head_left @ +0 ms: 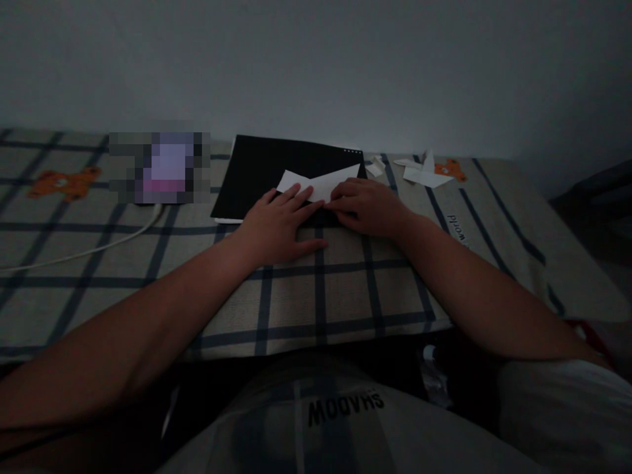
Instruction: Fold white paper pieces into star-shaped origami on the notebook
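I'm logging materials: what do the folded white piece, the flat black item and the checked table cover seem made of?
Folded white piece: likely matte paper, from its thin, crisp edges. Flat black item: dull card or plastic; its even surface leaves it open. Checked table cover: probably matte cloth, from its grainy texture.

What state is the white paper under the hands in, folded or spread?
Folded: the paper has slanted ends and a shallow notch in its far edge. Layer count: cannot tell.
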